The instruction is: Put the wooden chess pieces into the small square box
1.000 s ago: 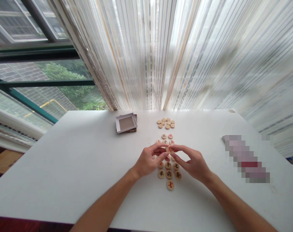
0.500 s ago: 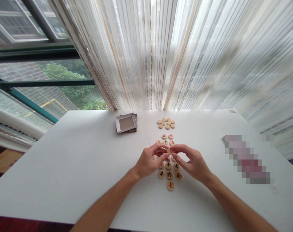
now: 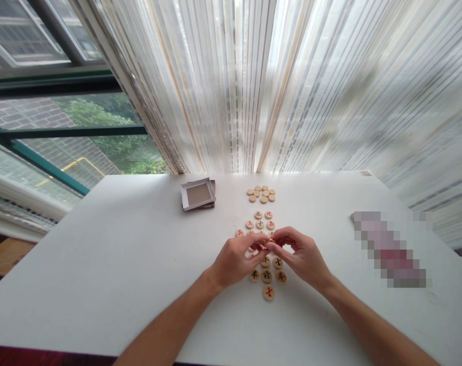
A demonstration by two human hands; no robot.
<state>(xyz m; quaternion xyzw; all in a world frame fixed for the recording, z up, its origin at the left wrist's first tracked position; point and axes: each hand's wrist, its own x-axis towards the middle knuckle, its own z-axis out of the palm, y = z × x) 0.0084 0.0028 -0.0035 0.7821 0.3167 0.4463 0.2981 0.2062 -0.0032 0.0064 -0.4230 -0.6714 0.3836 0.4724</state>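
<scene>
Together, left hand (image 3: pixel 234 260) and right hand (image 3: pixel 302 256) pinch one wooden disc (image 3: pixel 269 241), grip narrow

Small pale wooden disc (image 3: pixel 269 241), mostly hidden, raised above the laid-out discs (image 3: pixel 266 276).

A white table (image 3: pixel 120 264) is seen across the lower half of the frame. A small open cardboard box (image 3: pixel 198 194) is set on it, above and left of centre. A blurred-out object (image 3: pixel 391 251) is laid at the right. Striped sheer curtains (image 3: pixel 292 86) are hung behind, and a window (image 3: pixel 63 127) is seen at upper left.
</scene>
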